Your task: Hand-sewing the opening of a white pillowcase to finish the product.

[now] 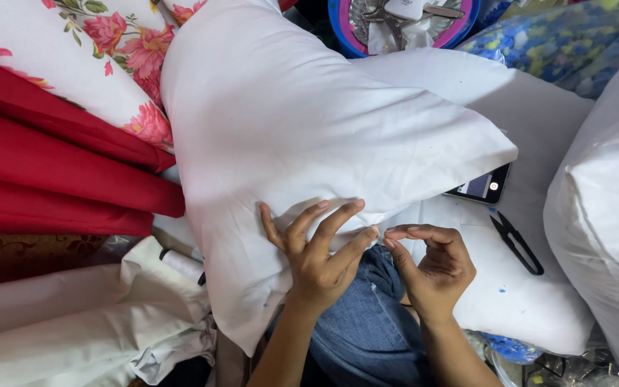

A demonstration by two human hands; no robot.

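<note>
A large white stuffed pillow (302,122) lies across my lap and fills the middle of the view. My left hand (317,254) presses on its near edge with fingers spread, pinching the fabric. My right hand (431,261) meets it from the right, thumb and fingers pinched together on the same edge of the pillow. Whether a needle is between the fingers cannot be told. Blue denim (367,315) on my legs shows below the hands.
Black thread snips (516,242) and a phone (483,186) lie on another white pillow (531,301) at the right. Red cloth (44,172) and floral fabric (102,57) are at the left, white cloth (73,322) lower left, a blue tub (410,21) of tools at the top.
</note>
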